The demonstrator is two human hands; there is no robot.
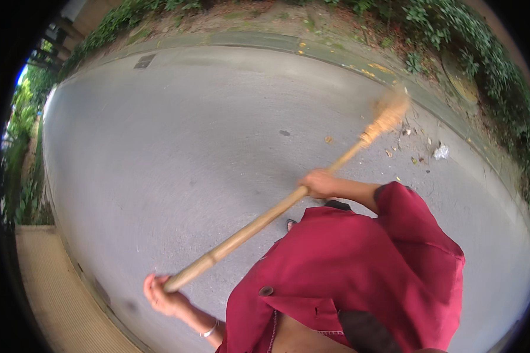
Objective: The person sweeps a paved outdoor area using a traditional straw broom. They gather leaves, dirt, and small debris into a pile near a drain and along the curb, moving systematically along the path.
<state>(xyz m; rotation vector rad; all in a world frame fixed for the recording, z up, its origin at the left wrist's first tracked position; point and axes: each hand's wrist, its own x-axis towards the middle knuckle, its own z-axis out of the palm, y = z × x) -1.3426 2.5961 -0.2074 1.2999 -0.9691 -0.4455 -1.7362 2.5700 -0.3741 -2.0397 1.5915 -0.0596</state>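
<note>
A long-handled broom (241, 235) with a bamboo pole slants across the view from lower left to upper right. My left hand (164, 297) is closed around the pole's near end, a bracelet on its wrist. Farther up the pole, my right hand (319, 183) grips it with the fingers wrapped round. The straw broom head (388, 117) is smeared by motion at the right, close to the curb. Beside it lie scattered dry leaves (415, 159) and a crumpled whitish scrap (441, 152).
Grey pavement (159, 147) spreads ahead and to the left. A mossy curb (253, 40) bounds the far side, with green bushes (483, 65) behind it. A drain grate (144, 61) is set near the far left edge. At lower left runs a tan paved walkway (65, 282).
</note>
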